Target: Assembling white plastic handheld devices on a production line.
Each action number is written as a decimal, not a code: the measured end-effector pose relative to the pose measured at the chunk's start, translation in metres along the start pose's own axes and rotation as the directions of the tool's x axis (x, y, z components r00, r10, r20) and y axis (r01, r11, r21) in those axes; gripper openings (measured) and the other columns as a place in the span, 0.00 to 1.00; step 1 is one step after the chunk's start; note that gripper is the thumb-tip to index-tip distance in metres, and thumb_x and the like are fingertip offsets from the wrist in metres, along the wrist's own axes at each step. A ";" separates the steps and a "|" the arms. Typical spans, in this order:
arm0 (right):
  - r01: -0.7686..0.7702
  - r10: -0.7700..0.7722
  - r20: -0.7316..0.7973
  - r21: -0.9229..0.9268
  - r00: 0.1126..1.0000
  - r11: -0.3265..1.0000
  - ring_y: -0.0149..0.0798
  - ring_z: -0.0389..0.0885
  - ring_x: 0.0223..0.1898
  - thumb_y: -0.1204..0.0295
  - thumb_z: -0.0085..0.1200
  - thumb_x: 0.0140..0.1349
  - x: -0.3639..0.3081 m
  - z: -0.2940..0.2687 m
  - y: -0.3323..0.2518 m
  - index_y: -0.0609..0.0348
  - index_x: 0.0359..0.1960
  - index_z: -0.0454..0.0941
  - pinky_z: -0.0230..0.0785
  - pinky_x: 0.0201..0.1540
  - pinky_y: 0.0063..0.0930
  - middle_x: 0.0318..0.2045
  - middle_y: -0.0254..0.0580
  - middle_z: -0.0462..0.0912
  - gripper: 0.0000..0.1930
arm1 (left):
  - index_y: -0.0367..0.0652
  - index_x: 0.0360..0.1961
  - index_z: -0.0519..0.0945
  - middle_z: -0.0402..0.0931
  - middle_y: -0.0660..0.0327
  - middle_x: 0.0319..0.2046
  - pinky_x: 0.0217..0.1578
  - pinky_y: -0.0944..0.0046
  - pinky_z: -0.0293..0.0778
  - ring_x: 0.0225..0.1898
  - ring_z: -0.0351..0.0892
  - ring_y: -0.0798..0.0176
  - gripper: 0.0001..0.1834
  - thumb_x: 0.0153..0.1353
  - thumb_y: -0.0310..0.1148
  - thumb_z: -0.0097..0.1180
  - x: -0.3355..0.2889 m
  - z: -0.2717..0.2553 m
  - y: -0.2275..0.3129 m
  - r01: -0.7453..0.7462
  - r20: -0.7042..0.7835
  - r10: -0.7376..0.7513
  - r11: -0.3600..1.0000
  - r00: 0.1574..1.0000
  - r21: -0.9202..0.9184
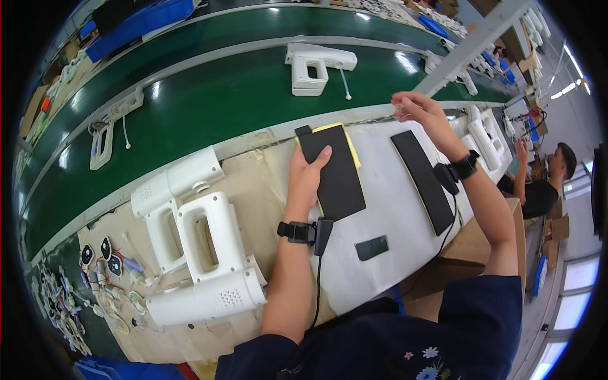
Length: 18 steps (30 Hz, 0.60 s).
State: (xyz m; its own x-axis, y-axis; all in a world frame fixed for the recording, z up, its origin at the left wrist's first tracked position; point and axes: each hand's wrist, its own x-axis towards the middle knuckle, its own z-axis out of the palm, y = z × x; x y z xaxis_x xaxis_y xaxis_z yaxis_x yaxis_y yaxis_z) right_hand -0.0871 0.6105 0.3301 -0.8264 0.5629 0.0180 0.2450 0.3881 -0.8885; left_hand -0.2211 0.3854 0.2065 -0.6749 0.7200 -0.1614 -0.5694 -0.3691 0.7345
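Observation:
My left hand (305, 177) grips a flat black foam-like sheet (335, 180), thumb on top and the other fingers hidden beneath. Yellow backing (352, 149) shows along its upper right edge, and a small black piece (303, 131) sits at its top left corner. My right hand (423, 114) is raised near the edge of the green conveyor, thumb and fingertips pinched together; what is between them is too small to name. Below it, a long black strip (423, 180) lies on the white work surface (386, 202). A small dark rectangular piece (372, 247) rests nearer to me.
White plastic handled housings (212, 244) lie at left, beside loose wired parts (114, 285). More housings (313, 66) sit on the green conveyor (221, 95). A metal post (472, 47) rises at right. A cardboard box (472, 253) and another person (541, 183) are farther right.

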 end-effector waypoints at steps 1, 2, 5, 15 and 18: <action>-0.003 0.003 -0.015 0.001 1.000 1.000 0.30 0.79 0.42 0.63 0.49 0.70 -0.014 -0.005 0.001 0.65 0.52 0.75 0.73 0.47 0.25 0.46 0.41 0.80 0.18 | 0.36 0.54 0.70 0.77 0.59 0.45 0.48 0.66 0.75 0.44 0.78 0.65 0.19 0.63 0.27 0.57 -0.001 0.002 -0.002 0.045 0.106 -0.046 0.999 0.993 0.011; 0.011 -0.007 0.049 -0.075 0.999 0.997 0.30 0.79 0.42 0.64 0.49 0.70 -0.026 -0.010 0.003 0.64 0.51 0.76 0.72 0.47 0.26 0.46 0.40 0.80 0.16 | 0.36 0.57 0.68 0.77 0.58 0.46 0.49 0.65 0.75 0.45 0.78 0.64 0.22 0.63 0.27 0.57 -0.003 0.004 -0.004 0.088 0.208 -0.092 0.996 0.974 0.028; 0.153 -0.079 0.200 -0.387 0.977 0.909 0.33 0.79 0.43 0.69 0.51 0.68 -0.054 0.012 -0.022 0.62 0.48 0.78 0.71 0.48 0.27 0.45 0.41 0.81 0.12 | 0.36 0.60 0.67 0.76 0.58 0.49 0.49 0.66 0.75 0.47 0.77 0.64 0.24 0.64 0.28 0.57 -0.006 0.003 -0.006 0.105 0.356 -0.167 0.977 0.919 0.186; 0.389 -0.284 0.332 -0.313 0.900 0.867 0.48 0.78 0.48 0.63 0.46 0.70 0.017 0.087 0.029 0.64 0.51 0.76 0.69 0.53 0.37 0.46 0.52 0.80 0.18 | 0.38 0.58 0.68 0.76 0.59 0.47 0.46 0.66 0.76 0.45 0.78 0.66 0.21 0.64 0.29 0.56 -0.002 -0.008 -0.013 0.079 0.326 -0.146 0.974 0.934 0.211; 0.275 -0.182 0.292 -0.319 0.939 0.907 0.42 0.78 0.51 0.60 0.45 0.71 0.083 0.047 0.056 0.64 0.52 0.76 0.69 0.54 0.34 0.48 0.50 0.81 0.19 | 0.38 0.57 0.69 0.77 0.59 0.46 0.46 0.66 0.76 0.44 0.78 0.66 0.20 0.64 0.28 0.56 0.000 -0.003 -0.017 0.111 0.311 -0.179 0.968 0.933 0.225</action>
State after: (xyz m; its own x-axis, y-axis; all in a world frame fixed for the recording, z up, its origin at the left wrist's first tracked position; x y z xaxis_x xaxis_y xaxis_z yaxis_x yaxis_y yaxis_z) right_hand -0.1655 0.6448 0.2606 -0.9685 0.2450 0.0442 0.1572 0.7396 -0.6544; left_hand -0.2131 0.3899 0.1922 -0.3817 0.9211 -0.0770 -0.5201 -0.1452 0.8416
